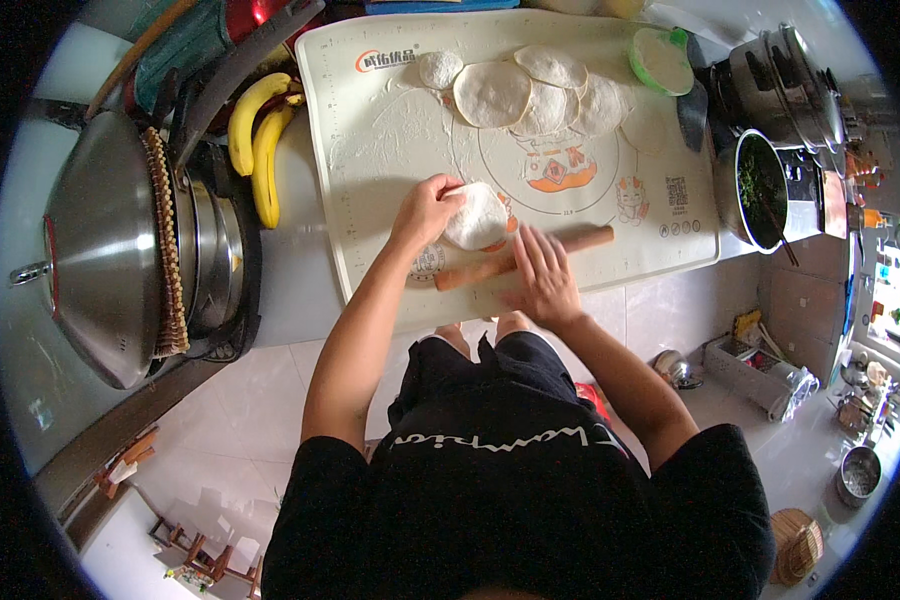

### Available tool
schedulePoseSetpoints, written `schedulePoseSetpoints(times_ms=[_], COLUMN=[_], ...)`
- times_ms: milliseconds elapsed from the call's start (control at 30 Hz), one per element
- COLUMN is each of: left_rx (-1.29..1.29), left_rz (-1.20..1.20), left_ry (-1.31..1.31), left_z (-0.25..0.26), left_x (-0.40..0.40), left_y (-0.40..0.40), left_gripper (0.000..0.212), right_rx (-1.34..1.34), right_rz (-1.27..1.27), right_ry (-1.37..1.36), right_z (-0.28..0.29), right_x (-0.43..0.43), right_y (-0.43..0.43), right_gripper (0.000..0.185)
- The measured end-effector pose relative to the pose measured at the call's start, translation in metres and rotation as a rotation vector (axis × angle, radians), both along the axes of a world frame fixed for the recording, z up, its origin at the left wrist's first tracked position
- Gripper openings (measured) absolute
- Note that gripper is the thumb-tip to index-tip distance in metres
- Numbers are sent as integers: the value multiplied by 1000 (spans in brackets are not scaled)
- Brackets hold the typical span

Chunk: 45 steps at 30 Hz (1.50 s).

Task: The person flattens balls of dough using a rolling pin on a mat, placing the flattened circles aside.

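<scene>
Between the thumb and fingers of my left hand (425,213) is the left edge of a small round dough wrapper (477,217), which lies on a cream silicone kneading mat (375,202). My right hand (546,279), slightly blurred, is spread palm down over a wooden rolling pin (476,271) and hides part of it. The pin lies slantwise near the mat's front edge. Several rolled dough wrappers (493,95) overlap at the back of the mat. Left of them sits a smaller floury dough round (441,70).
A green bowl of flour (661,62) stands at the mat's back right, near a dark scraper (692,116). Farther right is a metal bowl of chopped greens (761,191) with chopsticks. Bananas (268,165) and a large lidded steel pan (105,247) are on the left.
</scene>
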<state>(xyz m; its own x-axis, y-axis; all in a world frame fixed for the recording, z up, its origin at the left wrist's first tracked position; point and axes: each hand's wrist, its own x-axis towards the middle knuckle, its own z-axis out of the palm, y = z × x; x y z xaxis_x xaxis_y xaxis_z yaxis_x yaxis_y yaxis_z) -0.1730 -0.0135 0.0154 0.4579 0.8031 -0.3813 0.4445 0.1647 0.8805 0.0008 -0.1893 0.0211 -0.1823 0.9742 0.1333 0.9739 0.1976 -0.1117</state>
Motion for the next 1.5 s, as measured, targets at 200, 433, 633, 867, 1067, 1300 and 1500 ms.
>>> schedulePoseSetpoints(times_ms=[200, 433, 633, 867, 1067, 1300, 1500], left_rx=[101, -17, 62, 223, 79, 257, -75], left_rz=[-419, 18, -215, -292, -48, -549, 138], left_ry=[328, 78, 76, 298, -93, 449, -120], left_z=[48, 22, 15, 43, -10, 36, -12], left_x=[38, 14, 25, 35, -3, 44, -7], left_y=[48, 7, 28, 32, 17, 56, 20], left_gripper=[32, 30, 32, 31, 30, 32, 36], right_rx=[92, -87, 95, -38, -30, -2, -58], right_rz=[-111, -2, -76, -92, -74, -180, -44], right_ry=[22, 120, 140, 137, 123, 111, 219], right_z=[16, 10, 19, 13, 12, 20, -6], right_x=[2, -6, -1, -8, -11, -12, -12], right_y=[140, -3, 112, 67, 45, 120, 4], right_gripper=[100, 97, 98, 101, 97, 91, 84])
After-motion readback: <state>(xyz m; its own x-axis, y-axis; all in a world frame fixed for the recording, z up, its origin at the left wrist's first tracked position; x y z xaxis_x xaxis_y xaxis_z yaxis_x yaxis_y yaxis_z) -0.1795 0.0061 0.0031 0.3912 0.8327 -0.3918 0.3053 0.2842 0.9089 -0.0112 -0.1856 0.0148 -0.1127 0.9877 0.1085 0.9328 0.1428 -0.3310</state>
